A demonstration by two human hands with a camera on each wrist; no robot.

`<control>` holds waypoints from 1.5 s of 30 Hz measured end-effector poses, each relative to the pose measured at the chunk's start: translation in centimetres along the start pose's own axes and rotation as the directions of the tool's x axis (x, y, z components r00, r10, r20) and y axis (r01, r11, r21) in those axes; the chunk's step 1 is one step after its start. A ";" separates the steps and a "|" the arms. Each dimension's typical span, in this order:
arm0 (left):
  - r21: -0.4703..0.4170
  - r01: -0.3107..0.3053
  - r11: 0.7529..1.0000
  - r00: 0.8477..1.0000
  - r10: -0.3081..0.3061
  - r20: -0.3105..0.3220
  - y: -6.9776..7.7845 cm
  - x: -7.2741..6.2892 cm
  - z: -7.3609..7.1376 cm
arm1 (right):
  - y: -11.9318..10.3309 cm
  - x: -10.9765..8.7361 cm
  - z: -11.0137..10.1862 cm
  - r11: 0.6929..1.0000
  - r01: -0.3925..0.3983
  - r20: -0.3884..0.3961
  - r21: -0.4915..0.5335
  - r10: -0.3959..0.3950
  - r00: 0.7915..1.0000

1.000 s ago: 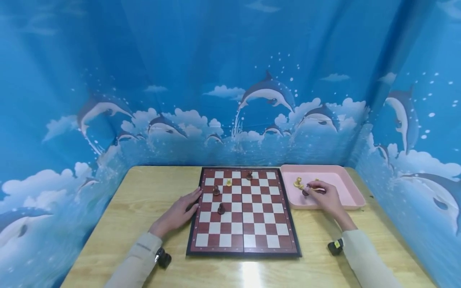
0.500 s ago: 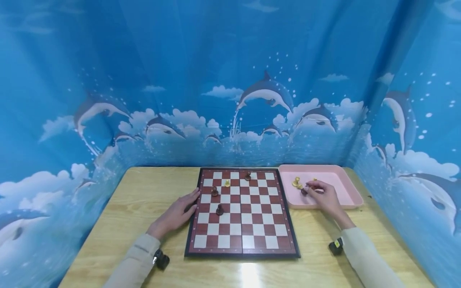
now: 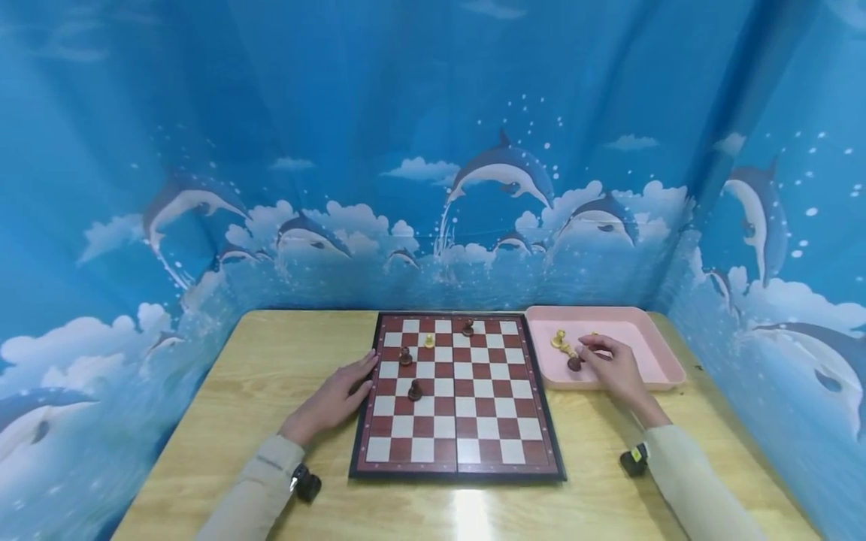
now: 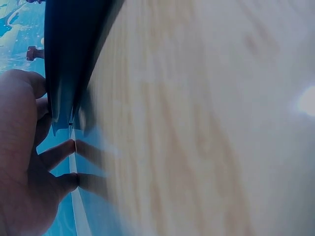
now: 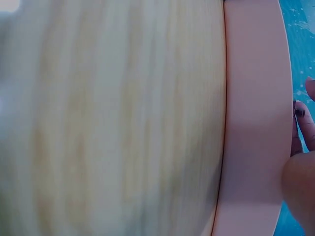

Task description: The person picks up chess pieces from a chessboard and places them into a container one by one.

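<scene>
In the head view my right hand [image 3: 612, 368] reaches into the pink tray [image 3: 659, 361], with thumb and fingers pinching a dark brown chess piece [image 3: 574, 364]. The piece's base shows below the fingertips, while its upper part is hidden by them. A dark bit of that piece [image 5: 299, 112] peeks over the tray wall in the right wrist view. Beside it lie gold chess pieces [image 3: 559, 340]. My left hand [image 3: 338, 394] rests at the left edge of the chessboard [image 3: 480, 409], fingers extended along the frame. The left wrist view shows its thumb [image 4: 69, 183] and fingers near the board's side.
On the board stand a gold piece [image 3: 429, 341] and three dark brown pieces, one near the far edge [image 3: 469, 327], one toward the left [image 3: 405, 356] and one closer to me [image 3: 415, 391]. A wooden table [image 3: 284, 361] carries everything. A blue dolphin-print curtain [image 3: 406, 188] hangs behind.
In the tray, the dark piece has shifted slightly at my right fingertips; its top, seen between them earlier, is now covered and its base shows more. My left hand stays at the board's edge.
</scene>
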State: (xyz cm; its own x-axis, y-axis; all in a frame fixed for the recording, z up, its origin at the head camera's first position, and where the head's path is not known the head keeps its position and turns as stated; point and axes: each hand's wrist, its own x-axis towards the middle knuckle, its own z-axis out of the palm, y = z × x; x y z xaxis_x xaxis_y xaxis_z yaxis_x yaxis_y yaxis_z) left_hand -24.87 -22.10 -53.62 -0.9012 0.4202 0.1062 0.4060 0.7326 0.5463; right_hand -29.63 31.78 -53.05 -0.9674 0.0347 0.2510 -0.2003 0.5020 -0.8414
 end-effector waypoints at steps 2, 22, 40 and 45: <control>-0.002 0.010 1.000 1.000 -0.010 -0.001 0.0 0.0 0.0 | 0.0 0.0 0.0 1.000 -0.002 -0.008 0.011 0.002 1.000; 0.002 0.019 1.000 1.000 -0.019 0.008 0.1 -0.1 -0.3 | -3.9 -0.5 -0.4 0.991 0.073 -0.017 0.113 -0.071 0.997; -0.010 0.014 1.000 1.000 -0.014 0.013 0.1 -0.1 -0.2 | -7.4 0.3 1.0 0.978 0.120 0.049 0.172 -0.131 0.990; -0.015 0.016 1.000 1.000 -0.016 0.002 0.2 0.1 -0.3 | -10.2 1.1 2.7 0.974 0.154 0.097 0.166 -0.171 0.980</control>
State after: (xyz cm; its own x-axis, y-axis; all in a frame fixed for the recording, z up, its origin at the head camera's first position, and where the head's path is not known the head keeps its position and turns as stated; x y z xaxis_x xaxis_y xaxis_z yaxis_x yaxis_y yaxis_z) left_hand -24.89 -22.04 -53.27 -0.9070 0.4100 0.0956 0.3895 0.7312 0.5600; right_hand -29.08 24.36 -45.49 -0.9292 -0.1359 0.3438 -0.3696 0.3508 -0.8604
